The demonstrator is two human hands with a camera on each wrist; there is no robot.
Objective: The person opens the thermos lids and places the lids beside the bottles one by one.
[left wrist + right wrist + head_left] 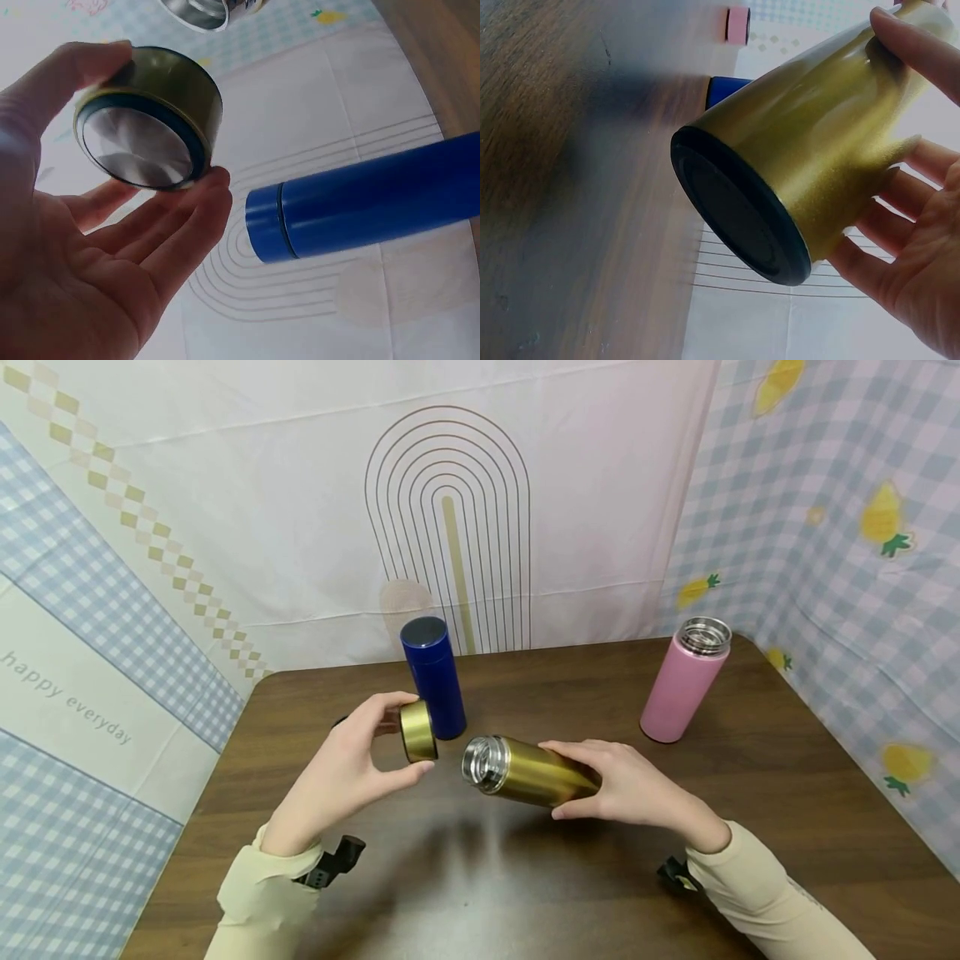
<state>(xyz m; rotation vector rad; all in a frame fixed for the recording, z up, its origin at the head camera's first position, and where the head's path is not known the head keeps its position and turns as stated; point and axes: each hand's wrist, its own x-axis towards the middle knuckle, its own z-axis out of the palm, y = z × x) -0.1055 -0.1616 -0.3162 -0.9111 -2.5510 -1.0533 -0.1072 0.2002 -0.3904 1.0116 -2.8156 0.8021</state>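
My left hand (333, 768) pinches a gold bottle lid (417, 731) between thumb and fingers, above the table. In the left wrist view the lid's silvery inner face and dark ring show. Opposite it, my right hand (626, 781) grips a gold thermos bottle (543, 774) near its base. This bottle is uncapped and tilted nearly level, its steel mouth pointing left towards the lid, with a gap between them. In the right wrist view the bottle's black base (739, 210) hangs clear of the tabletop.
A capped blue thermos bottle (438, 685) stands just behind the lid. At the back right stands an uncapped pink thermos bottle (684, 685). A small pink cylinder (737, 26), perhaps a lid, sits on the brown wooden table (480, 893). Patterned cloth (300, 527) hangs behind.
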